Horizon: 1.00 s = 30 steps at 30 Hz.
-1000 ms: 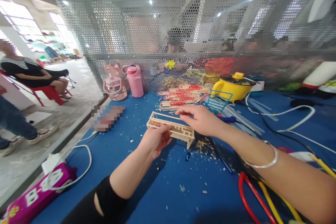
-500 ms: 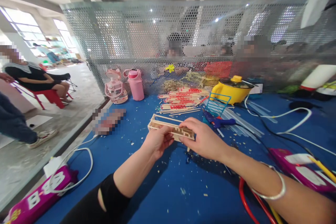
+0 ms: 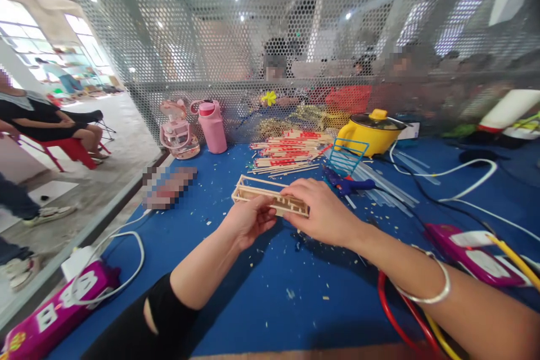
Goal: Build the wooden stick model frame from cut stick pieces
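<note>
**Stick frame in both hands**

Above the blue worktop (image 3: 261, 304), the left hand (image 3: 247, 222) and right hand (image 3: 324, 214) are gripping a long stick frame (image 3: 265, 196), seemingly mostly assembled; loose sticks (image 3: 287, 157) and a glue gun (image 3: 348, 184) are lying behind.

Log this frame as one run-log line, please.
left hand: holds wooden stick frame from below | right hand: grips frame's right end | surface: blue table, wood chips | nearby: glue gun, chopstick packs
</note>
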{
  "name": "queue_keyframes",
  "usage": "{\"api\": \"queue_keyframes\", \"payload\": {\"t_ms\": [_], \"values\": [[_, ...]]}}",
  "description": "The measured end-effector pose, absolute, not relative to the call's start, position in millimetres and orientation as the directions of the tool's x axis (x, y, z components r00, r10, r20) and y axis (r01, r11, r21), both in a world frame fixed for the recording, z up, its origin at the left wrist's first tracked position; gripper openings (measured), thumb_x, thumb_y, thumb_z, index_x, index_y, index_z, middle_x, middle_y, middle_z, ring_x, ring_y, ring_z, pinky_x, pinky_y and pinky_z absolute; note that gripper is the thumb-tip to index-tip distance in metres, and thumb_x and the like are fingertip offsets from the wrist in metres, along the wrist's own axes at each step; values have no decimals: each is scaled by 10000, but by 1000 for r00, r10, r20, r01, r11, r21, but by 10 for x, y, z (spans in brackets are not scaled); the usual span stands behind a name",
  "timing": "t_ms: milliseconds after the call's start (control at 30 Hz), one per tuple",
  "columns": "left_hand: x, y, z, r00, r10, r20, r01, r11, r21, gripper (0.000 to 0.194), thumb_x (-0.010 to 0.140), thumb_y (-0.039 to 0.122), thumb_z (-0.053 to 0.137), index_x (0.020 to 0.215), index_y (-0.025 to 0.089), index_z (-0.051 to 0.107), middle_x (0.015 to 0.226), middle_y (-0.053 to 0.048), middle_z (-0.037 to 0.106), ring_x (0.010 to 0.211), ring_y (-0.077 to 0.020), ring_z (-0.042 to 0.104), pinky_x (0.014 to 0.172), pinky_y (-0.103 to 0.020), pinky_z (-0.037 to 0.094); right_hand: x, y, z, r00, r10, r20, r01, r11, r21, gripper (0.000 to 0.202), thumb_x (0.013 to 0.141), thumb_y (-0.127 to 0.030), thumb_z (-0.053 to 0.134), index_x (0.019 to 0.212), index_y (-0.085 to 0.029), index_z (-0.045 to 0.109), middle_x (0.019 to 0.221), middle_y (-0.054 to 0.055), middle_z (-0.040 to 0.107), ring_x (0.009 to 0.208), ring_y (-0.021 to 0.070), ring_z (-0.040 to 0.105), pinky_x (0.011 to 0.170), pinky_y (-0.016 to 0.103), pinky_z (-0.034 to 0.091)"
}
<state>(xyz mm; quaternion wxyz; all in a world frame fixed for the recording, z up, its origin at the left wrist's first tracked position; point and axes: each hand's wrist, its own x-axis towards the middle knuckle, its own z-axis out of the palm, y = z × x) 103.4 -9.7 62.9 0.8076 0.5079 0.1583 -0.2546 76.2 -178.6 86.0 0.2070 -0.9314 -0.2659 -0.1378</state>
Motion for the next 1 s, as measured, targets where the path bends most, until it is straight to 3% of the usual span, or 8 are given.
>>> {"api": "queue_keyframes", "payload": {"t_ms": [133, 500, 767, 1000], "values": [[1044, -58, 647, 809, -275, -519, 587, 333, 738, 56, 782, 129, 595, 755, 118, 642, 560, -21, 628, 486, -90, 590, 535, -212, 503, 807, -1733, 850, 793, 499, 349, 591, -770, -242, 361, 755, -245, 654, 1114, -229, 623, 1007, 49, 595, 962, 221, 515, 847, 376, 363], [1075, -54, 620, 801, -282, -528, 597, 308, 741, 79, 774, 122, 587, 725, 128, 648, 557, -3, 626, 501, -82, 589, 572, -222, 489, 840, -1716, 794, 799, 479, 362, 584, -762, -280, 288, 782, -248, 627, 1067, -217, 651, 1012, 59, 592, 943, 216, 507, 842, 373, 364], [1059, -31, 633, 790, -326, -520, 611, 342, 714, 94, 800, 188, 593, 768, 138, 667, 617, -7, 647, 549, -85, 608, 590, -235, 496, 855, -1755, 756, 797, 484, 362, 590, -753, -292, 355, 764, -243, 637, 1117, -210, 623, 1071, 71, 579, 985, 227, 496, 870, 388, 366], [1071, -26, 607, 815, -302, -495, 578, 360, 732, 86, 807, 127, 587, 785, 119, 670, 616, -26, 661, 542, -81, 618, 592, -203, 507, 847, -1751, 781, 802, 484, 350, 585, -756, -293, 339, 763, -246, 632, 1100, -207, 630, 1050, 76, 583, 987, 234, 493, 858, 384, 370]]}}
